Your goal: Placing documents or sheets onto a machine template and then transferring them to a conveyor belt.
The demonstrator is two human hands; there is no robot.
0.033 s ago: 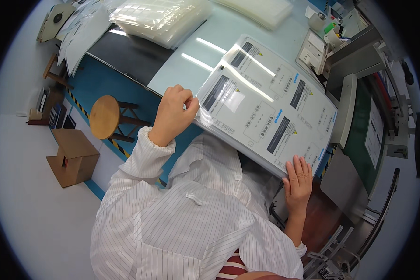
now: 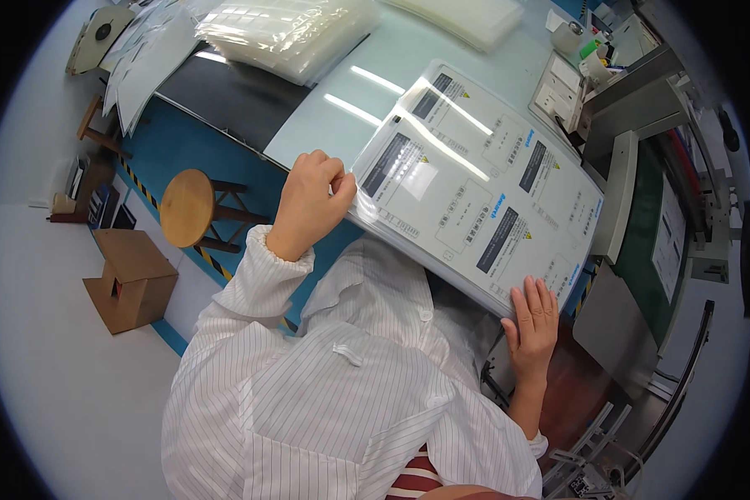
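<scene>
A stack of glossy printed plastic sheets (image 2: 437,196) lies at a slant on the table in front of me. The top one has dark panels, blue marks and small yellow triangles, with bright lamp reflections across it. At the stack's left corner, my left hand (image 2: 315,200) is closed, thumb and forefinger pinched on the edge of a sheet; how many sheets it grips is hidden. My right hand (image 2: 532,329) rests with outstretched fingers on the near right edge of the stack, palm down and holding nothing.
Clear plastic sheets are piled (image 2: 283,37) at the far left, with a second pile (image 2: 467,18) beyond the stack. A machine with a green bed (image 2: 654,258) stands close on the right. Left on the floor are a round wooden stool (image 2: 186,208) and a cardboard box (image 2: 133,279).
</scene>
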